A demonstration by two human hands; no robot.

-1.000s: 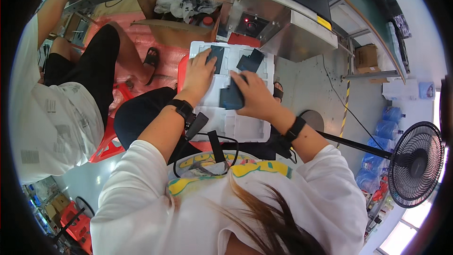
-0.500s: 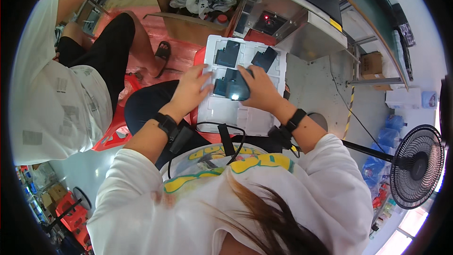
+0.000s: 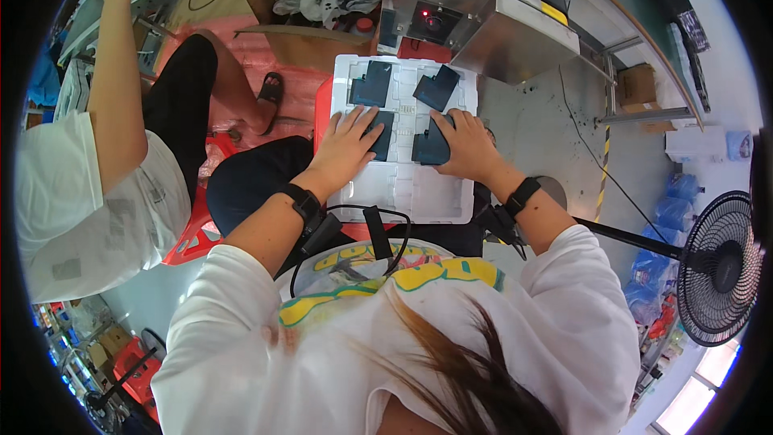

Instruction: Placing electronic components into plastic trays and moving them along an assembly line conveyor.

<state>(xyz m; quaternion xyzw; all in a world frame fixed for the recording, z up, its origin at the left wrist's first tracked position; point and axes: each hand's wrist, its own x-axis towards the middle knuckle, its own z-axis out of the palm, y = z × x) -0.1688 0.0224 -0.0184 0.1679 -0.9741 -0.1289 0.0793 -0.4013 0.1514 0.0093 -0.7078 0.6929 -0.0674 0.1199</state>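
A white moulded plastic tray (image 3: pixel 435 197) lies in front of my lap with several dark, flat, squarish parts in its compartments. My left hand (image 3: pixel 346 149) is open, its fingers stretched over the left edge of the middle-left part (image 3: pixel 384 138). At the middle right, my right hand (image 3: pixel 471 149) grips another part (image 3: pixel 428 147), low at the tray, with the palm hiding its right side. Farther back lie a far-left part (image 3: pixel 371 84) and a tilted far-right part (image 3: pixel 437 87), both untouched. Their exact kind cannot be made out.
A steel-framed bench (image 3: pixel 515 40) with a control box spans the far side, above an open cardboard box (image 3: pixel 298 48). A person in a white shirt (image 3: pixel 121 201) sits at the left by a red stool (image 3: pixel 193 234). A black fan (image 3: pixel 717 266) stands right.
My right hand has carried its part rightward from above the middle-left part to the tray's middle-right compartment. My left hand has come onto the middle-left part. The other person's arm has shifted.
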